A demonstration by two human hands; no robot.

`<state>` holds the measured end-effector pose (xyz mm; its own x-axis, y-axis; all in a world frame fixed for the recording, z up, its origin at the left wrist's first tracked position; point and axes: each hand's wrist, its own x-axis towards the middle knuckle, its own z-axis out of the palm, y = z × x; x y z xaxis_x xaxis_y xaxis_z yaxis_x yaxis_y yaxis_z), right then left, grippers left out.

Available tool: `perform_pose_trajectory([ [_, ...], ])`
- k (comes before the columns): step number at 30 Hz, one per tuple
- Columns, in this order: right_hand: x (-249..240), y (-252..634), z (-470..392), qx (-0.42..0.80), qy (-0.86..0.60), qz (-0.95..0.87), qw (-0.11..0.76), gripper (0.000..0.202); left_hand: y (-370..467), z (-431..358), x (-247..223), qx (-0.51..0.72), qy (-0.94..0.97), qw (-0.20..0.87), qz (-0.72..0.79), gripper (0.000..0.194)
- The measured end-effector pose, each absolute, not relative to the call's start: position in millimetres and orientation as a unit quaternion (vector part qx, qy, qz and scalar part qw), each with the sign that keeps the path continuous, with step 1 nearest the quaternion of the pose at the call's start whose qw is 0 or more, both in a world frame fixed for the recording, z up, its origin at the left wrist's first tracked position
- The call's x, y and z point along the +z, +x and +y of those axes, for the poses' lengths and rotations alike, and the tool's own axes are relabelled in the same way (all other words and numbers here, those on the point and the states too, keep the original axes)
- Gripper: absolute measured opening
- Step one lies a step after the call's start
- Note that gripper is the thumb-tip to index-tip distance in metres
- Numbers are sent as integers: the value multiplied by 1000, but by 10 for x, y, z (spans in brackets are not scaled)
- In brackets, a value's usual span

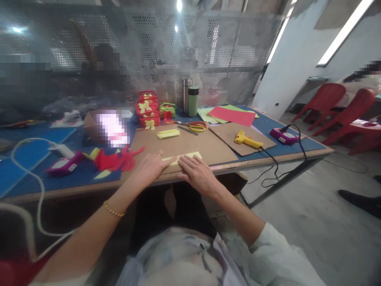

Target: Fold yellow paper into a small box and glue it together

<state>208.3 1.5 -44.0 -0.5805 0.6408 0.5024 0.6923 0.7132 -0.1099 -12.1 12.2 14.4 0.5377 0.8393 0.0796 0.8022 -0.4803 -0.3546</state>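
Note:
A narrow strip of pale yellow paper lies near the table's front edge on a brown cardboard sheet. My left hand is closed at the strip's left end, its thumb along the paper. My right hand presses on the strip's middle with its fingers held together, covering part of it. Just beyond is a folded yellow paper piece. Yellow-handled scissors lie behind it, next to a dark slim tool.
Red paper boxes with yellow bows stand at the back, near a green flask. A yellow glue gun rests on cardboard at right; its cord hangs over the edge. Left are red paper scraps and a purple device.

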Motion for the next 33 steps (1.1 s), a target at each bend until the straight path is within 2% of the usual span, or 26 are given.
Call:
perform_pose_trajectory([
  [5, -456, 2342, 9, -58, -408, -872, 262, 41, -87, 89, 208, 100, -851, 184, -482, 55],
  [15, -468, 2741, -24, -147, -491, -819, 258, 36, -132, 118, 128, 67, -859, 191, -470, 60],
  [18, -401, 2716, 24, -171, -498, -803, 280, 39, -117, 94, 151, 72, -859, 193, -469, 59],
  [21, -372, 2535, 80, -148, -427, -842, 293, 43, -97, 64, 155, 68, -854, 199, -475, 57],
  [24, -404, 2297, 110, -98, -360, -889, 267, 42, -102, 68, 111, 53, -853, 206, -476, 55],
  [33, -430, 2092, 119, -71, -372, -894, 239, 46, -147, 166, 112, 6, -853, 228, -470, 56],
])
